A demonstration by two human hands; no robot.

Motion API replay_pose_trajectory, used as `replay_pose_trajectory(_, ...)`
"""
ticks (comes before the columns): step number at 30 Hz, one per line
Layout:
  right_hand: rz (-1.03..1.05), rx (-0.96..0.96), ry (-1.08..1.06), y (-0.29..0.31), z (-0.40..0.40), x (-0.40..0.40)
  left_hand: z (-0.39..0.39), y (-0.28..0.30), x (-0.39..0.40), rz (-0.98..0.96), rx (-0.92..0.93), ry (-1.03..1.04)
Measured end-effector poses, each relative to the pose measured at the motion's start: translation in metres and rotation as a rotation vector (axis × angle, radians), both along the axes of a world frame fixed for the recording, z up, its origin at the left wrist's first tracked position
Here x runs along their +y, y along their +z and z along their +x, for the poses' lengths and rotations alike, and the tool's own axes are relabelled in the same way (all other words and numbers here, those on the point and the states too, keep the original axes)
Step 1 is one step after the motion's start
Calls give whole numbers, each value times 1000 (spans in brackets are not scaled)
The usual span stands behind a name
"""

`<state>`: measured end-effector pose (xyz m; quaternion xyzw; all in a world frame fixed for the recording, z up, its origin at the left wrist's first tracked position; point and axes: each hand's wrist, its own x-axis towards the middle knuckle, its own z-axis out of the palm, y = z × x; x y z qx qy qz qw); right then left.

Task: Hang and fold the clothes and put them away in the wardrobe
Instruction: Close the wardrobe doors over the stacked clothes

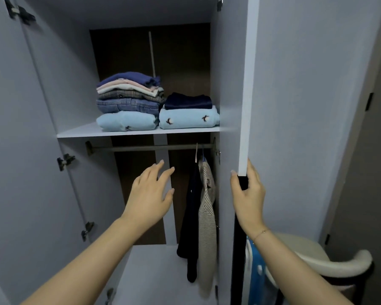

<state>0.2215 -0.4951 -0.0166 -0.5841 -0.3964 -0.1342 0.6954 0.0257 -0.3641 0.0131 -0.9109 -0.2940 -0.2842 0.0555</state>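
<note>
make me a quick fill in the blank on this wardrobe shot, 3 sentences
1. The right hand grips the edge of the wardrobe ____.
2. The striped top and dark garment hang from the ____ under the shelf.
3. The open left hand holds ____.

Missing words: door; rail; nothing

folded stacks on shelf, hanging garments below right

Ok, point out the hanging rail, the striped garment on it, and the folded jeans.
hanging rail [141,148], head view, bare middle of the bar.
striped garment [207,219], head view, its front panel.
folded jeans [128,105], head view, front folded edge.
</note>
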Motion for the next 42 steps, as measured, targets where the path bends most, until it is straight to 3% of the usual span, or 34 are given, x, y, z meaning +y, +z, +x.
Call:
replay_pose_trajectory(11,-36,31,45,-1,-77,80,-60,3,29,-30,14,129)
replay_pose_trajectory(19,-197,-3,-42,3,-123,151,-147,3,49,-32,-2,280)
replay_pose_trajectory(23,-483,-198,-73,5,-148,170,-211,2,64,-36,6,384)
replay_pose_trajectory(28,-499,-631,125,19,-216,179,-284,8,96,-46,-62,526)
replay_pose_trajectory(31,-522,-897,49,35,-257,193,-316,14,121,-18,-143,570)
replay_pose_trajectory(35,-597,-950,32,48,-293,216,-352,13,161,-71,-289,568)
replay_pose_trajectory(42,-677,-1033,48,38,-321,241,-363,-6,233,-550,-598,559)
